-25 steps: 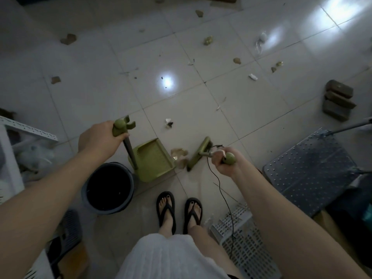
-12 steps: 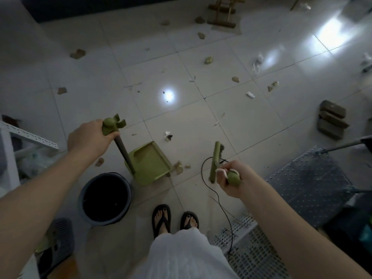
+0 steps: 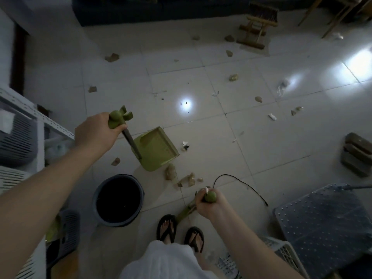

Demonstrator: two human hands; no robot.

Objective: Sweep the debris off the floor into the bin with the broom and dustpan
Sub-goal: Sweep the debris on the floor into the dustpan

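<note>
Your left hand (image 3: 94, 133) grips the olive-green plastic dustpan (image 3: 156, 149), right hand (image 3: 209, 204) the matching broom (image 3: 184, 213). Next: sweep the brown rubble pile (image 3: 181, 176) in.

Green dustpan (image 3: 156, 149) tilted; debris (image 3: 186, 179) beside; broom (image 3: 186, 211); dark bin (image 3: 118, 200).

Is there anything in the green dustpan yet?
Empty. The dustpan tray shows only bare green ridges; the debris clumps lie on the floor beside it.

One dustpan (image 3: 156, 150), one broom (image 3: 186, 211), one bin (image 3: 118, 200), two hands, two sandals, one black cable (image 3: 241, 182)
</note>
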